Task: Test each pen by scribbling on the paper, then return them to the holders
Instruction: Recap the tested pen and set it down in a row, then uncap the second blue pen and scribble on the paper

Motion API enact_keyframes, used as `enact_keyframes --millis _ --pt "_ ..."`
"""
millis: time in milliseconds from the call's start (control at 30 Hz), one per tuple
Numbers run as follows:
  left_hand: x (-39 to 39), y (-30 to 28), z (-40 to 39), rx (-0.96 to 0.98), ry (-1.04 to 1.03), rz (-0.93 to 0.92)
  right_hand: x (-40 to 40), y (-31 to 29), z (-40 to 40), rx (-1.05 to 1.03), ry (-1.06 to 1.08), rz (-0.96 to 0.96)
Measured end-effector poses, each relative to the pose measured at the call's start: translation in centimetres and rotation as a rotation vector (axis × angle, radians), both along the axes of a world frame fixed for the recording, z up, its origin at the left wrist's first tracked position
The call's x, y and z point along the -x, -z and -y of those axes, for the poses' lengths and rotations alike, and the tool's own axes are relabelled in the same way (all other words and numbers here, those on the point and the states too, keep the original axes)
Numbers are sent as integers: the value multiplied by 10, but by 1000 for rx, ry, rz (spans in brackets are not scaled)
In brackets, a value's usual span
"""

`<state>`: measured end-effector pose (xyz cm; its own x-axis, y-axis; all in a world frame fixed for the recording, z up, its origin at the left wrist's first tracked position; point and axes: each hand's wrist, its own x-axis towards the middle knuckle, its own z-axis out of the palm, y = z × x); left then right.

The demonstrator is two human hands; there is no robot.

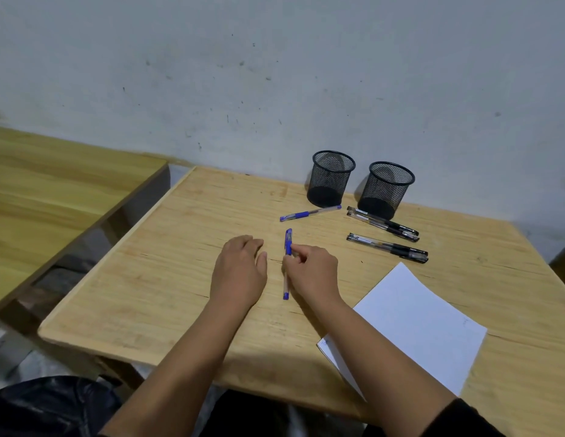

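The right hand (312, 272) pinches a blue gel pen (287, 266) lying on the counter (167, 279), apparently lifting it for testing; the paper (410, 326) waits beside its wrist. The left hand (240, 272) rests nearby with relaxed fingers, holding nothing.

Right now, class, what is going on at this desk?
A person sits at a wooden table. The right hand pinches a blue pen that lies near the table's middle, while the left hand rests open beside it. A second blue pen and four black pens lie near two empty mesh holders. The paper sits to the right.
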<state>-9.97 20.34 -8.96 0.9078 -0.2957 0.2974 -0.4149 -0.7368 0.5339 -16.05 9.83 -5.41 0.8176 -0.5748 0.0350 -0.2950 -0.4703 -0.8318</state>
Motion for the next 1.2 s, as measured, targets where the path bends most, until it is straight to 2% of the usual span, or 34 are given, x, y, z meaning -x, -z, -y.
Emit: enact_keyframes --millis 133,400,533,733,1000,1100,1200 --pt "0 0 0 -21 -1 -11 -2 0 3 87 -51 -2" --pt "-25 -26 20 -64 -10 -15 -21 -9 46 556 -225 -109" --pt "-45 -44 44 -120 21 -42 -40 -9 71 686 -289 -114" --pt "-69 -48 72 -216 86 -126 -68 -5 91 698 -345 -114" --pt "-84 -43 84 -234 97 -126 -91 7 104 649 -384 -90" --pt "-86 -40 81 -193 86 -81 -94 8 104 619 -369 -54" --pt "-90 -43 72 -45 107 -27 -91 -3 102 604 -372 -9"
